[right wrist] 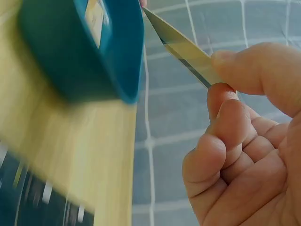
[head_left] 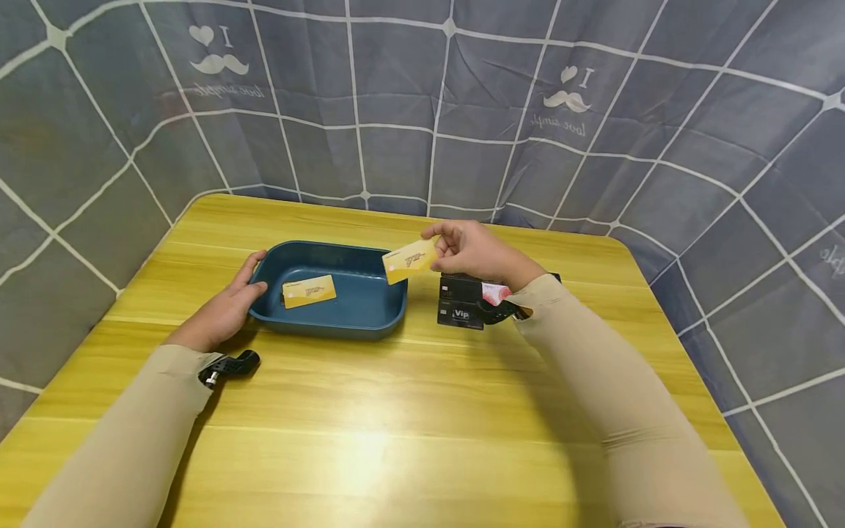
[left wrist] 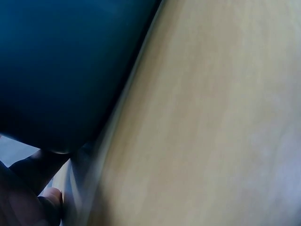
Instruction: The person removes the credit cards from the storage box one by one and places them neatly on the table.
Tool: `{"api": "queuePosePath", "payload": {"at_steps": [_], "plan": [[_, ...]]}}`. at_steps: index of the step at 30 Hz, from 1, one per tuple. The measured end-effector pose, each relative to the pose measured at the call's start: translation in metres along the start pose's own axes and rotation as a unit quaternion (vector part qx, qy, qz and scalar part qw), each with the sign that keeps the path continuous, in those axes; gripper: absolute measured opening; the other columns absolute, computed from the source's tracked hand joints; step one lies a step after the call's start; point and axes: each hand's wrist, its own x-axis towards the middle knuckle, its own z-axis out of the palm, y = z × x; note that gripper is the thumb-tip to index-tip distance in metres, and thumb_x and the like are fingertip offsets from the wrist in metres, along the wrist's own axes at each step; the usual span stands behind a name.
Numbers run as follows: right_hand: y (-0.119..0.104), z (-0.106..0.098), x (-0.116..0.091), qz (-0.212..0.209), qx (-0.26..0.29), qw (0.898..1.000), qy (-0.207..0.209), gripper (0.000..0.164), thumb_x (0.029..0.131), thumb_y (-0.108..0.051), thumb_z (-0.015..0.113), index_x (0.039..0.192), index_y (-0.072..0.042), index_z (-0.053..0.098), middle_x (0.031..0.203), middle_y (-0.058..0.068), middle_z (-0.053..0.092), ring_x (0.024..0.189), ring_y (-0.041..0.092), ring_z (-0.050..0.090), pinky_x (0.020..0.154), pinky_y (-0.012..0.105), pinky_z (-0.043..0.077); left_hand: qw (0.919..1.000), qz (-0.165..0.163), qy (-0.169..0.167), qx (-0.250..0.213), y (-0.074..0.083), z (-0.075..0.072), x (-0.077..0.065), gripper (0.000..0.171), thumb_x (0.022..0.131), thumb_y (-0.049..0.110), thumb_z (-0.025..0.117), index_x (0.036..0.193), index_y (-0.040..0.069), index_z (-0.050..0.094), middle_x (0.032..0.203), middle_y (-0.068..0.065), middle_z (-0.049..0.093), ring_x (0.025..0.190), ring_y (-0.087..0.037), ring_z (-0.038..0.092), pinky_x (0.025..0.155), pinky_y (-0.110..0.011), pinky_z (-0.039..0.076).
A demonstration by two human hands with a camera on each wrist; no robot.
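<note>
In the head view my right hand (head_left: 472,248) pinches a yellow card (head_left: 411,261) by its edge, just above the right end of a dark blue plastic basin (head_left: 359,331). The right wrist view shows the card edge-on between thumb and index finger, the other fingers curled. My left hand (head_left: 227,308) grips the basin's left end, thumb at the rim. Another yellow card (head_left: 309,291) lies inside the basin on its floor. In the left wrist view the basin wall (left wrist: 66,70) hides most of that hand; only dark, blurred fingers show at the lower left.
Right of the basin, black cards (head_left: 460,315) marked Vip lie on the yellow wood-grain table (head_left: 317,440), beside a pink-and-white patterned card (head_left: 495,293), partly hidden by my right wrist. A grey checked curtain (head_left: 396,95) surrounds the table's back and sides.
</note>
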Motion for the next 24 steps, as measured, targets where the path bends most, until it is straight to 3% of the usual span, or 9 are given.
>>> {"api": "queuePosePath", "payload": {"at_steps": [7,12,18,24], "plan": [[0.036,-0.034,-0.061,0.052,-0.028,0.998,0.035,0.055,0.093,0.003,0.072,0.144,0.005,0.053,0.093,0.007,0.062,0.075,0.011,0.056,0.068,0.019,0.052,1.0,0.003,-0.001,0.002,0.0,-0.001,0.0,0.066,0.115,0.044,0.022,0.168,0.035,-0.015,0.176,-0.008,-0.022,0.16,-0.053,-0.012,0.121,-0.081,0.0],[0.062,-0.046,-0.096,0.09,-0.04,0.994,0.049,0.058,0.095,0.001,0.071,0.148,0.005,0.049,0.093,0.008,0.063,0.073,0.011,0.056,0.067,0.026,0.052,0.9998,0.005,-0.005,-0.018,-0.002,0.0,0.0,0.065,0.115,0.042,0.022,0.168,0.036,-0.015,0.175,-0.008,-0.023,0.159,-0.052,-0.015,0.121,-0.081,-0.002],[0.086,-0.049,-0.126,0.123,-0.028,0.991,0.054,0.058,0.096,-0.001,0.07,0.149,0.008,0.048,0.094,0.008,0.063,0.077,0.013,0.058,0.071,0.03,0.055,0.9995,0.012,-0.005,-0.027,-0.004,-0.001,0.001,0.064,0.115,0.038,0.021,0.168,0.036,-0.014,0.175,-0.009,-0.024,0.159,-0.051,-0.017,0.121,-0.08,-0.003],[0.109,-0.047,-0.143,0.145,-0.007,0.987,0.062,0.056,0.093,0.001,0.072,0.144,0.011,0.05,0.095,0.007,0.064,0.078,0.012,0.058,0.068,0.02,0.052,0.9993,0.017,-0.009,-0.033,-0.003,0.0,0.004,0.064,0.115,0.033,0.019,0.169,0.031,-0.015,0.174,-0.012,-0.025,0.158,-0.051,-0.021,0.121,-0.08,-0.006]]}}
